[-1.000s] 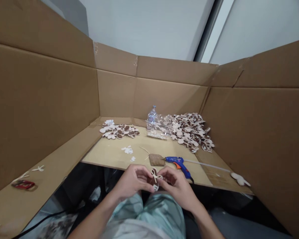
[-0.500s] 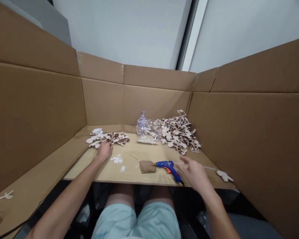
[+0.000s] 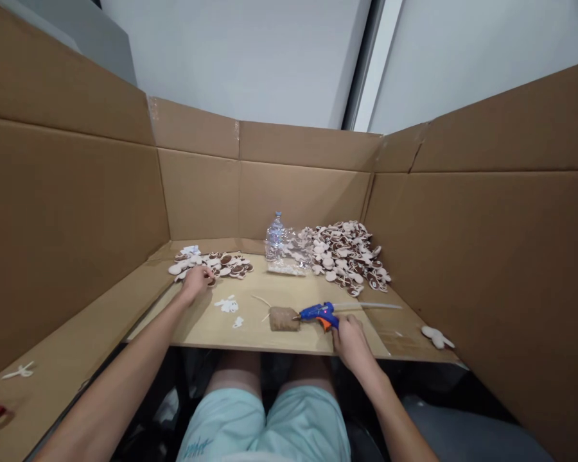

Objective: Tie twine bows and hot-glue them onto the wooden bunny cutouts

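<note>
Head view: the glue gun [image 3: 319, 312], on the board [image 3: 260, 340], is the landmark. Its handle is wrapped by the right hand [image 3: 351, 338], whose fingers look curled around the grip, close to the orange trigger, a hold that would suit both lifting and squeezing. Just left of the gun, a brown block [image 3: 284, 321] meets the nozzle, probably as a rest that keeps the hot tip and any drips off the board. From the gun's rear a long glue stick [image 3: 378, 306] sticks out to the right, seemingly left uncut as feed. Well left of and beyond the gun, the left hand [image 3: 195, 282] reaches to the near edge of a smaller pile [image 3: 238, 264] of brown and white pieces; its fingertips are bent downward, though I cannot tell whether they pinch one. White cut-outs [image 3: 227, 304] lie left of the gun, perhaps spread for easy picking. Beyond and right of it rises a larger heap [image 3: 341, 253], apparently set apart so the two lots do not mix.
</note>
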